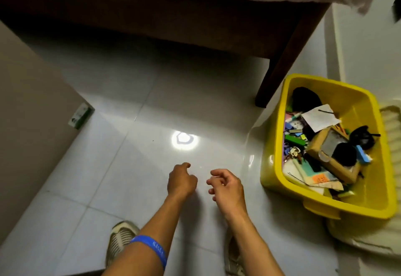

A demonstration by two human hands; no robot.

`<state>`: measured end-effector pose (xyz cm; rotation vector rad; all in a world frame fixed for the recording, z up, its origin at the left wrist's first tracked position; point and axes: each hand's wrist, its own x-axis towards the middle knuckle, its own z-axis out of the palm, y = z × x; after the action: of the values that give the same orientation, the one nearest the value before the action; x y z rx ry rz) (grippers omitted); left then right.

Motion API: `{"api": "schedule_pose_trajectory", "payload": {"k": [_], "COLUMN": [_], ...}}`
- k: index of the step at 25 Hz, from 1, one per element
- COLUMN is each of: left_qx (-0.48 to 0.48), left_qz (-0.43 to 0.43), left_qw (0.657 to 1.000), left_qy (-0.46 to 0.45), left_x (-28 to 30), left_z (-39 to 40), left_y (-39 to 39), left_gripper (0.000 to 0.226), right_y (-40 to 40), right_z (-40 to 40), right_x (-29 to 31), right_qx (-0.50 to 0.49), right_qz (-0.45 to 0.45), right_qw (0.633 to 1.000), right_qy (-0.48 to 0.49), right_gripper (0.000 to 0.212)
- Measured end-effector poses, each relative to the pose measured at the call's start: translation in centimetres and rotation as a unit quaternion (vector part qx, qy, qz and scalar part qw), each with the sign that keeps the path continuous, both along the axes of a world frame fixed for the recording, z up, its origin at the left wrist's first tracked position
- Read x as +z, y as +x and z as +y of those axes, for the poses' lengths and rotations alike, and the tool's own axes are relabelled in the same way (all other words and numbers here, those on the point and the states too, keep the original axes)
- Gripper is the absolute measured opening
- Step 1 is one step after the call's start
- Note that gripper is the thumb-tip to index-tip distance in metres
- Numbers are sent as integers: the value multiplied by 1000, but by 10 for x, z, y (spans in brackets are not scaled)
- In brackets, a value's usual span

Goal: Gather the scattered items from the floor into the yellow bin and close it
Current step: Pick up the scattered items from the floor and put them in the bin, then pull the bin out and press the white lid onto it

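Glossy white tile floor (134, 93) is reflecting a lamp below the dark bed frame (288, 59), the lidless yellow bin (273, 167) is sitting filled at right, its jumbled contents hard to identify, while left hand (181, 181) and right hand (225, 185) are hovering loosely curled, holding nothing.

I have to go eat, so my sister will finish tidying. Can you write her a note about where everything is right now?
Left hand: loosely curled, holding nothing, above the floor.
Right hand: fingers loosely curled, holding nothing, beside the left.
Yellow bin: on the floor to the right, by the bed leg, open and full of mixed items.
Done: the tiles in front show no loose items.
Left: a small green box lies by the wall on the left; it may belong in the bin. The pale ribbed thing behind the bin may be its lid. Close the bin.
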<state>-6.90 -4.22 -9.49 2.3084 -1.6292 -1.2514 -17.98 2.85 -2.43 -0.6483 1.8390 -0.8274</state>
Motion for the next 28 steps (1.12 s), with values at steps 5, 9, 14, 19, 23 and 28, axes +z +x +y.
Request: {"api": "schedule_pose_trajectory", "payload": {"k": [5, 9, 14, 19, 23, 28], "left_qx": [-155, -11, -156, -527, -625, -653], "left_qz": [-67, 61, 293, 10, -185, -245], "left_qw": [980, 987, 903, 813, 701, 674], "left_qy": [-107, -149, -271, -247, -291, -245], "left_x": [-58, -17, 112, 148, 130, 148], "left_z": [1, -17, -42, -33, -15, 20], "left_y": [35, -4, -139, -167, -100, -78], "left_gripper": [27, 20, 40, 58, 70, 38], "right_y": [-29, -68, -93, -101, -80, -76], "right_z": [-5, -19, -5, 10, 47, 72], "right_x": [9, 33, 35, 45, 41, 56], "right_qx": [-56, -63, -26, 8, 132, 325], "right_qz": [251, 459, 413, 362, 352, 309], "right_qw": [954, 882, 909, 931, 927, 894], "right_qy": [-156, -88, 55, 52, 13, -3], "right_gripper": [26, 50, 55, 38, 39, 24]}}
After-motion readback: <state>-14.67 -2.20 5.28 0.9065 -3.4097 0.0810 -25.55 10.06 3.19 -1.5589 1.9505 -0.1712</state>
